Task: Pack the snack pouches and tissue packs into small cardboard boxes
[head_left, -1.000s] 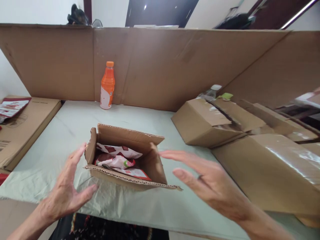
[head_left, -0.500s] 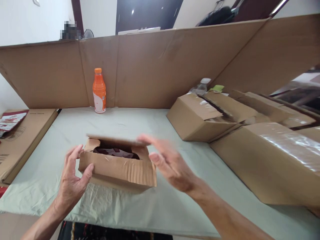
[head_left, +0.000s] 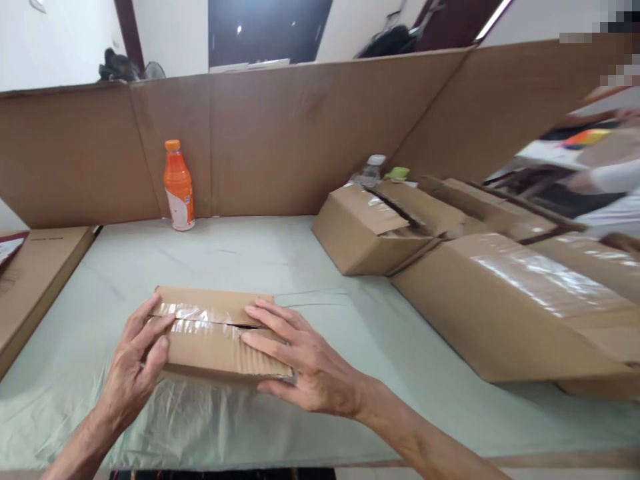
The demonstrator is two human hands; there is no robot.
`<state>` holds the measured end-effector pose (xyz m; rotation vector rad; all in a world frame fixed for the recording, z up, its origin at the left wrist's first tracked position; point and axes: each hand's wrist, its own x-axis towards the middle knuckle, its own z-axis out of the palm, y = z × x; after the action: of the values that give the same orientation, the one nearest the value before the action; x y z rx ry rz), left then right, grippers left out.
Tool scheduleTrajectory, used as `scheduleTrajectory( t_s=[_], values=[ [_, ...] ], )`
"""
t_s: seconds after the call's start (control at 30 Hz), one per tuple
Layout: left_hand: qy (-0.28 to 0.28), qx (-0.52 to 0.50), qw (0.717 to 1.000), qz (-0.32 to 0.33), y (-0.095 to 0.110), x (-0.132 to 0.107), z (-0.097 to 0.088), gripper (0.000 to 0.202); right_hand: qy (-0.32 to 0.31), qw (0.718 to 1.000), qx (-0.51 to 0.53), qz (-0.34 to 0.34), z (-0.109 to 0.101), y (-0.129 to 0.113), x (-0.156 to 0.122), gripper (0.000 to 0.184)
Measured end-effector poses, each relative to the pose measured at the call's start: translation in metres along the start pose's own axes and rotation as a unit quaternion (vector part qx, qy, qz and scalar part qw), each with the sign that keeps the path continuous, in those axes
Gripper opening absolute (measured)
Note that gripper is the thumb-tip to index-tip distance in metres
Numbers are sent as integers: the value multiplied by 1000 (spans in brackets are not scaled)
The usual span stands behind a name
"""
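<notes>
The small, oblong brown cardboard box point(head_left: 220, 350), lying between the fingers of the left hand point(head_left: 135, 360) and right hand point(head_left: 313, 363), is best pressed evenly along both flat top flaps point(head_left: 210, 303), particularly at the dark slit point(head_left: 239, 326) beside the right fingertips. The left fingers are slightly parted, the right spread wider, both laid on the cardboard rather than curled around it.

Bare hands point(head_left: 133, 360) point(head_left: 317, 367), bare forearms point(head_left: 420, 430), dark patterned clothing point(head_left: 225, 475)

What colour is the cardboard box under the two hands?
The cardboard box is brown; it shows best in the current head view.
</notes>
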<state>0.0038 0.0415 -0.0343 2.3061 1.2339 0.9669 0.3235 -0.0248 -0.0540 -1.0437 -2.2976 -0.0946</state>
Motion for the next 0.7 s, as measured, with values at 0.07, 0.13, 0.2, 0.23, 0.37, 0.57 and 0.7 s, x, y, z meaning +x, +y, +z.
scheduleTrajectory(
  t_s=[0.07,0.13,0.2,0.23,0.37,0.57,0.7],
  values=[
    [-12,-2,1000,5,-6,-4,-4,37,-14,1000,11,0,-1,1,5,59],
    [-22,19,999,20,-9,-6,-7,42,-14,1000,19,-2,-2,2,6,61],
    [-38,45,997,43,-7,-3,-6,51,-6,1000,20,5,-5,4,2,61],
    [-47,54,995,62,-3,0,-4,55,-1,1000,17,12,-9,5,-3,60],
    [-102,42,980,167,25,29,25,65,28,996,-26,83,-36,5,-46,55],
    [-264,-100,936,211,98,108,130,63,126,946,-196,226,-78,-4,-134,48],
    [-250,-132,952,113,156,136,224,70,163,868,-349,314,-85,2,-163,50]
  ],
)
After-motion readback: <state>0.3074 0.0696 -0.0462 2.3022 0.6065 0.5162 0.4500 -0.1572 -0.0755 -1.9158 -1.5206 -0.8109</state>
